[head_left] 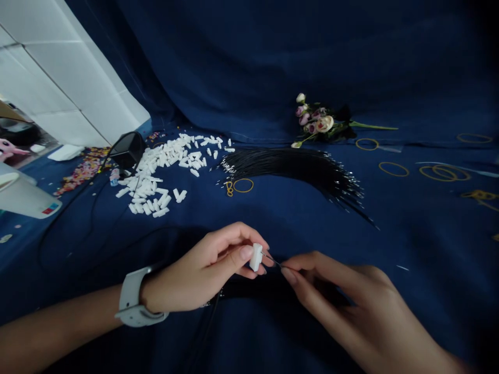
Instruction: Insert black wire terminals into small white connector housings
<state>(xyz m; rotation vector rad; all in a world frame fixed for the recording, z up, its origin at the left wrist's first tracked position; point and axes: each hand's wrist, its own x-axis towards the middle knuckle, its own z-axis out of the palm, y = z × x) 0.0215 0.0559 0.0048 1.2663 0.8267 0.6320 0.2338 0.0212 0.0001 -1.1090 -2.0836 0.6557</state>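
Left hand [205,267], right hand [346,306], both pinching

No readable text or labels anywhere

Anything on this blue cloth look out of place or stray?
A small bunch of pink and cream flowers looks odd, lying beyond the black wire bundle and apart from the white connectors. A lone short wire lies stray, right of the right hand.

A wire-assembly workspace, its navy cloth [409,234] strewn with white connector housings [148,176] and black leads [296,171].
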